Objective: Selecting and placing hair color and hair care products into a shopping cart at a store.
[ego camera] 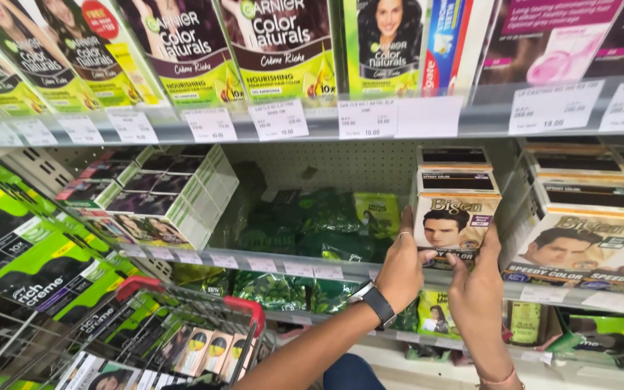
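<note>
Shop aisle: both hands, left hand (401, 271) and right hand (477, 289), pinch a cream box (455, 225) with their fingers on the middle shelf (312, 269) (red-handled trolley (189, 303) below left).

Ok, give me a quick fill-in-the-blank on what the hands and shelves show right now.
1. Both hands grip a small white ____ at the shelf edge.
2. The left hand wears a watch on its ____.
3. The shopping cart at lower left has ____ handle grips.
4. The packets lying left of the right hand on that shelf are ____.

Missing words: box; wrist; red; green.
</note>
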